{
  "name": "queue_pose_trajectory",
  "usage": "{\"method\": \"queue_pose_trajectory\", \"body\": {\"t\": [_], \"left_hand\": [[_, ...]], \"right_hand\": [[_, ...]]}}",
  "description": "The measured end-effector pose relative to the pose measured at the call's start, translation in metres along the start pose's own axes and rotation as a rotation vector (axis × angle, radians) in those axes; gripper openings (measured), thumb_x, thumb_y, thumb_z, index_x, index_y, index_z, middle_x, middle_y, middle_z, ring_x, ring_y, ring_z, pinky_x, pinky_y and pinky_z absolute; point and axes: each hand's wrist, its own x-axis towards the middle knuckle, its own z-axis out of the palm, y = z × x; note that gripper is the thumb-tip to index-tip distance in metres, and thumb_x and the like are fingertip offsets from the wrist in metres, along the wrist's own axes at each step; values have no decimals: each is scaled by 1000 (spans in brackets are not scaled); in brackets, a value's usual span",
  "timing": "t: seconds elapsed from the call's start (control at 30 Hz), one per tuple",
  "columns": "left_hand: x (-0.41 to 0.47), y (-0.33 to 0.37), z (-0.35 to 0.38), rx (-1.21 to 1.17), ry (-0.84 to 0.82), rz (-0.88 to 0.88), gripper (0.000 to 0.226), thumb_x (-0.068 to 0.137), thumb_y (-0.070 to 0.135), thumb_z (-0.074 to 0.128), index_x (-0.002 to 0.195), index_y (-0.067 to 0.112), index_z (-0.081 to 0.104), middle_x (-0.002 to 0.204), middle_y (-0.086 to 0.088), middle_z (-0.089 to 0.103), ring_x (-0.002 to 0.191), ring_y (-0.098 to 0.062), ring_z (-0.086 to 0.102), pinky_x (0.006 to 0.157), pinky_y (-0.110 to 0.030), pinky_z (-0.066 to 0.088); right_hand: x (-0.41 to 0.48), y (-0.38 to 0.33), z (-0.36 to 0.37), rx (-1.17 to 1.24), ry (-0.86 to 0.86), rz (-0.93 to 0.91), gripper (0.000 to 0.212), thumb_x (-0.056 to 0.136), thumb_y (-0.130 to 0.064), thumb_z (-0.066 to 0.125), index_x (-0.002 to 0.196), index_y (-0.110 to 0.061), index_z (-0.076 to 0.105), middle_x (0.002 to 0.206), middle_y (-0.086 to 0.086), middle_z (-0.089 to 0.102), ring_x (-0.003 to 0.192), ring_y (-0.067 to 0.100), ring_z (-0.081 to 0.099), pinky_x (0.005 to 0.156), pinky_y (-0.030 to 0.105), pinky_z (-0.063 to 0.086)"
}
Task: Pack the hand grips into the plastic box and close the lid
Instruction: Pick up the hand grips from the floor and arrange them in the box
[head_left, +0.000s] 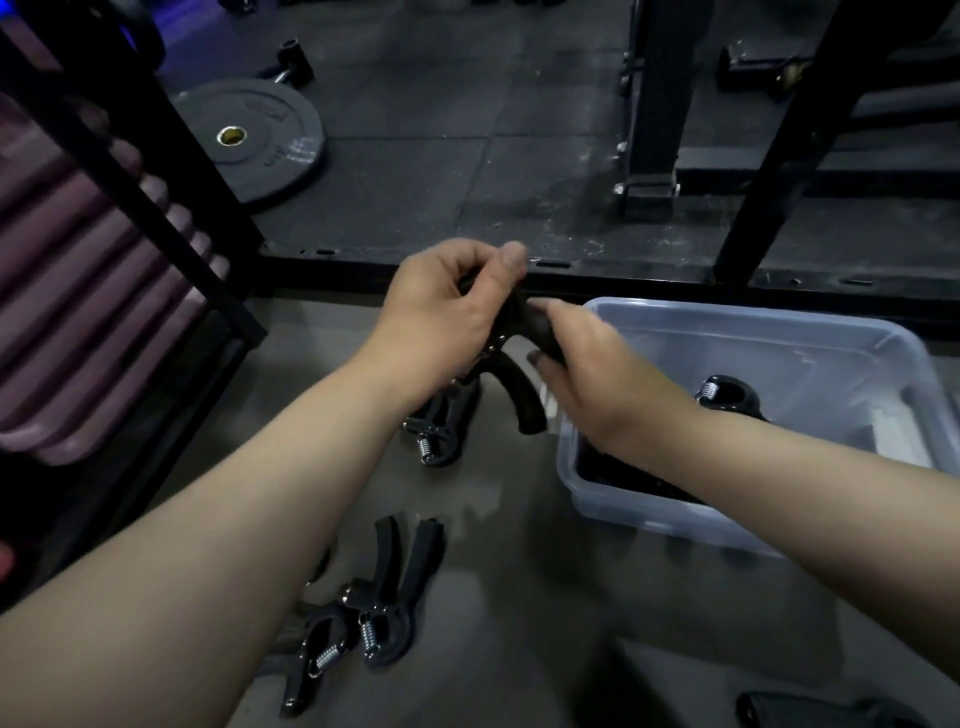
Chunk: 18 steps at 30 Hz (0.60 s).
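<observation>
Black hand grip (522, 395) is up in both hands right now: left hand (441, 306) fingers curled round its top end, right hand (597, 374) fingers pinching one handle, a bit blurry. It's just left of the clear plastic box (779, 318). Mid-pack, I'd say. There's a boxed grip (727, 395) past the right fingers, and loose grips (389, 613) lie below the left fingers. Next it probably needs carrying right over the rim, then letting go. Can't spot a lid.
</observation>
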Motion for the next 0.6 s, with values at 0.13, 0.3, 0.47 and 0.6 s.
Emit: {"method": "queue_pose_trajectory", "body": {"t": [0.13,0.3,0.47,0.6], "left_hand": [[-2,-25,43,26,100,-82,29,99,38,41,112,24,63,105,-1,69,98,-17,65,92,-44,53],[-47,-65,89,409,-346,-37,47,101,21,32,148,14,36,150,-8,41,141,-23,33,118,-43,26],[-61,-77,97,453,-322,-23,57,104,15,26,158,21,8,165,6,6,150,-5,0,120,-24,1],[-63,-80,99,443,-339,-28,55,105,17,25,157,24,7,164,11,3,148,0,-4,121,-26,1]], "right_hand": [[-28,29,-33,38,120,165,44,97,-28,50,138,-31,34,131,-3,43,111,10,47,95,32,41],[-66,72,-40,50,296,618,21,96,-24,50,115,-17,50,108,2,52,97,22,50,82,29,37],[-76,97,-28,16,113,937,32,78,-43,51,97,-19,57,102,11,64,87,33,62,84,42,53],[-64,86,-17,104,59,1039,35,69,-44,47,94,-20,52,97,9,63,80,33,64,77,46,56]]}}
